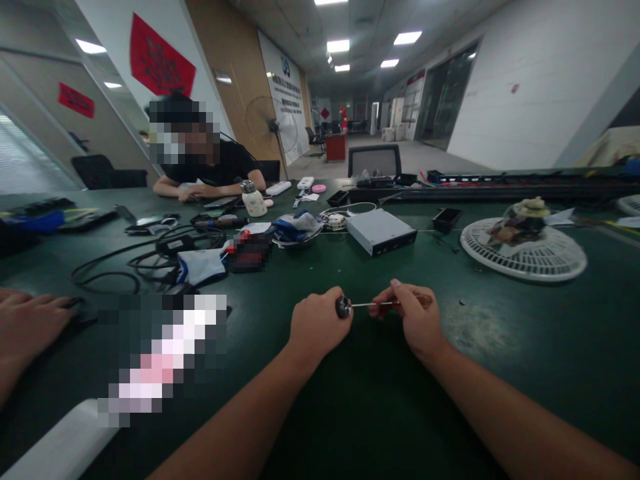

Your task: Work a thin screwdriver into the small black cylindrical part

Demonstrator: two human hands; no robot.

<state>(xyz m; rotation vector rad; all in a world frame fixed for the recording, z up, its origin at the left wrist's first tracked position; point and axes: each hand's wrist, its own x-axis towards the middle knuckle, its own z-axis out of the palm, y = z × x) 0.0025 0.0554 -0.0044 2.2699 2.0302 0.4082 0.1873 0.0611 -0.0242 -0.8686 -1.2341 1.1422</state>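
Observation:
My left hand is wrapped round a small dark round part, which shows at the thumb side of the fist. My right hand grips a screwdriver by its brownish handle. The thin metal shaft points left, and its end meets the dark part; the tip itself is hidden there. Both hands are just above the green table. A tiny dark piece lies to the right of my right hand.
Beyond my hands sits a grey metal box, with a white fan grille at the right. Black cables and gloves lie left. Another person sits across the table; someone's hand is at the left edge.

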